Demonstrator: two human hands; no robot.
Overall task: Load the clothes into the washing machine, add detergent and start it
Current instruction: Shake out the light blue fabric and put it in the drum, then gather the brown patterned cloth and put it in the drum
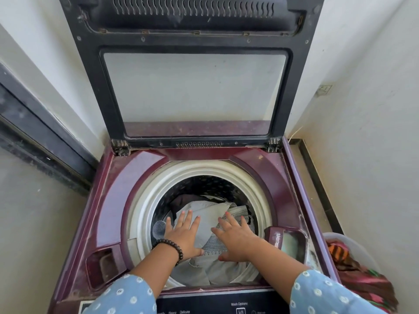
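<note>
At the bottom of the frame, my left hand (183,234) and right hand (233,236) lie flat, fingers spread, pressing the pale clothes (209,219) in the drum of the washing machine (118,191). Lower right, a basket (353,243) holds more laundry (362,275). Above, the lid (195,87) stands fully raised against the wall.

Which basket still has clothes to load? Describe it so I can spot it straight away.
Start at the maroon washing machine with its lid raised. On the floor by its right front corner stands a pale plastic basket, partly cut off, heaped with red, green and orange-striped clothes.
</note>
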